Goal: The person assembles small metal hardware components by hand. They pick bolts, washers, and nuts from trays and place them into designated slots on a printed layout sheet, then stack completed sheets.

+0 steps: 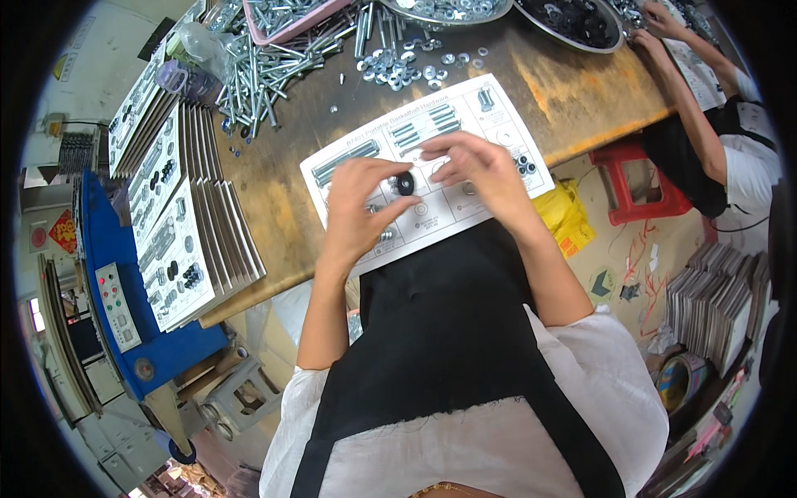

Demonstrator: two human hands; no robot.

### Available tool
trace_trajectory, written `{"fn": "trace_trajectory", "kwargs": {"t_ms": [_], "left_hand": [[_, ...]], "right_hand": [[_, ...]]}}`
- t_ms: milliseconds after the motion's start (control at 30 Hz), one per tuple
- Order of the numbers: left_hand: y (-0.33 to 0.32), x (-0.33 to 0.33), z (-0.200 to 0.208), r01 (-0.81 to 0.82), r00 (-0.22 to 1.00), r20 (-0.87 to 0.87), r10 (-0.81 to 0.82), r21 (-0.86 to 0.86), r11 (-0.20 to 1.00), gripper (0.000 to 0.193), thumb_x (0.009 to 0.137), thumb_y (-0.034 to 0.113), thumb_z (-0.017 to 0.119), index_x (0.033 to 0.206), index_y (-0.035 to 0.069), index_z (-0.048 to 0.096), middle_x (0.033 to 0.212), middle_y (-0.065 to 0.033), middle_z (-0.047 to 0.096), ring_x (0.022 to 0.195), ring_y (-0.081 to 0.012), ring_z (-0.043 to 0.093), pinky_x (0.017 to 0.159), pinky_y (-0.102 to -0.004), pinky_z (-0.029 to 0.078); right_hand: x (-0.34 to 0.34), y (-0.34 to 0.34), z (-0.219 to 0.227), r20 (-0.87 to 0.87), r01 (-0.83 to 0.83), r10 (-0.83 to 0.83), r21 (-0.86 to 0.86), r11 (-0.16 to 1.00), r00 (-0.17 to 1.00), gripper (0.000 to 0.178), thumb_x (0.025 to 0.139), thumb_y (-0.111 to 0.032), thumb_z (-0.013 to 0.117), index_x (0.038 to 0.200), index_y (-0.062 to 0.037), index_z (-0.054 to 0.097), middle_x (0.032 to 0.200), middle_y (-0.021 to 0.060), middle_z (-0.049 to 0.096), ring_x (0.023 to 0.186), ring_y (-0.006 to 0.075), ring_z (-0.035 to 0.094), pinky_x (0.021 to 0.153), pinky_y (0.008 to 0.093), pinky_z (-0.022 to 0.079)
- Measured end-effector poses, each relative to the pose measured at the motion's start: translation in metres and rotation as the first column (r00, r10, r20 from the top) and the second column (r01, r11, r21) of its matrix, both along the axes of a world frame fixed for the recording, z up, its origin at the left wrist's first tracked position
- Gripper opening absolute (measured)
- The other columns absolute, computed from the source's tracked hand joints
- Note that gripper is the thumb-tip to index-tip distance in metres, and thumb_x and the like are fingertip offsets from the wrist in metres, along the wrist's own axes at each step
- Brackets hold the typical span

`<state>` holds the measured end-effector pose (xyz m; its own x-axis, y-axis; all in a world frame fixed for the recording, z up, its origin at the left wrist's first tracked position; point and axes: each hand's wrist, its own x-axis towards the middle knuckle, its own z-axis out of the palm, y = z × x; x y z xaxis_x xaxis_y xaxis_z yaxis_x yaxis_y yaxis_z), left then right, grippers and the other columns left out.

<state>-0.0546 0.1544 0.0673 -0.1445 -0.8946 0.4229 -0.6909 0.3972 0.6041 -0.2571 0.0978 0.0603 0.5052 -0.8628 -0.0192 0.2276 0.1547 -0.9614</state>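
My left hand is over the middle of a white printed card, thumb and forefinger curved around a black ring-shaped washer. Both fingertips seem to touch its edge. Close on the right, my right hand hovers above the same card with its fingers apart, and I see nothing in them. Silvery bolts and small black round pieces show on the card's panels. My hands hide part of its middle.
Folded cards stand stacked along the table's left side. Loose long bolts, a pink tray, scattered washers, a metal bowl and a bowl of black parts lie beyond. A co-worker's arm reaches in at right, near a red stool.
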Motion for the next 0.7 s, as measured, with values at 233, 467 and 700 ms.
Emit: {"fn": "trace_trajectory", "kwargs": {"t_ms": [233, 467, 700], "left_hand": [[-0.035, -0.024, -0.047, 0.034, 0.873, 0.485, -0.047, 0.035, 0.999, 0.032, 0.070, 0.030, 0.080, 0.094, 0.012, 0.070, 0.088, -0.0017, 0.062, 0.089, -0.0203, 0.056, 0.084, -0.0362, 0.039], [-0.035, -0.031, -0.051, 0.030, 0.835, 0.546, -0.068, 0.079, 0.996, 0.038, 0.070, 0.034, 0.079, 0.099, 0.011, 0.069, 0.091, -0.0031, 0.062, 0.091, -0.0209, 0.057, 0.085, -0.0374, 0.039], [-0.011, 0.021, -0.036, -0.185, 0.947, 0.255, 0.195, -0.062, 0.981, 0.028, 0.078, 0.026, 0.074, 0.100, 0.010, 0.067, 0.093, -0.0062, 0.063, 0.089, -0.0248, 0.057, 0.080, -0.0383, 0.038]], "right_hand": [[-0.026, -0.017, -0.009, -0.041, 0.227, -0.228, -0.027, 0.974, 0.973, 0.026, 0.097, -0.021, 0.056, 0.109, 0.0003, 0.066, 0.101, 0.0077, 0.069, 0.080, 0.0099, 0.064, 0.074, 0.0233, 0.051], [-0.031, -0.015, -0.028, -0.085, 0.205, -0.201, 0.035, 0.978, 0.976, 0.025, 0.097, -0.019, 0.056, 0.109, -0.0001, 0.066, 0.102, 0.0078, 0.069, 0.081, 0.0097, 0.064, 0.074, 0.0232, 0.051], [-0.014, -0.055, -0.035, -0.107, 0.192, -0.198, -0.060, 0.979, 0.974, 0.024, 0.098, -0.016, 0.054, 0.112, 0.0003, 0.065, 0.103, 0.0082, 0.068, 0.087, 0.0131, 0.064, 0.077, 0.0266, 0.053]]}}
